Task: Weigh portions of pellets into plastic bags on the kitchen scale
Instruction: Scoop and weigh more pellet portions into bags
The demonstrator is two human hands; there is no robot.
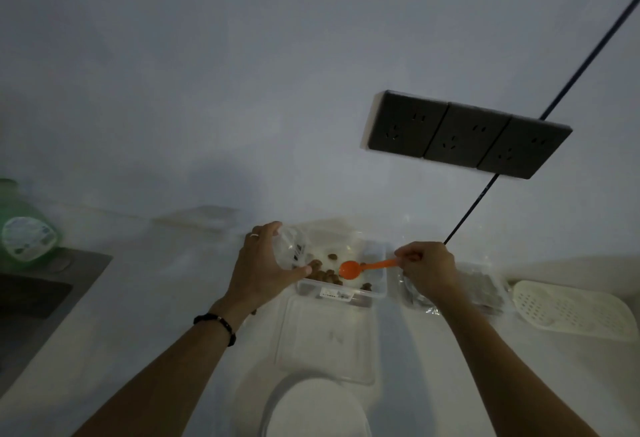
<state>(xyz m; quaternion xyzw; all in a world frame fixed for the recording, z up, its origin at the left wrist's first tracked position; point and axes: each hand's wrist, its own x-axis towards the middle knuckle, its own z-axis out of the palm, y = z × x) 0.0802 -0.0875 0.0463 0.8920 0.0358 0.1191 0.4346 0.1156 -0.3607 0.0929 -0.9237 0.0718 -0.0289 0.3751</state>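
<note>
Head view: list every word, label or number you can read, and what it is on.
No text is readable.
Green bottle label: print blurred.
Clear container sticker: too small.
Plastic bag: dark marking, unreadable.
Wall sockets: no lettering visible.

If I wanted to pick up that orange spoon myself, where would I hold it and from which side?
Probably by the far end of the thin handle, coming from the right. The spoon lies nearly level with its bowl pointing left over the pellets in the clear tub, so only the handle sticks out clear of the tub. The right hand pinches it just there.
</note>
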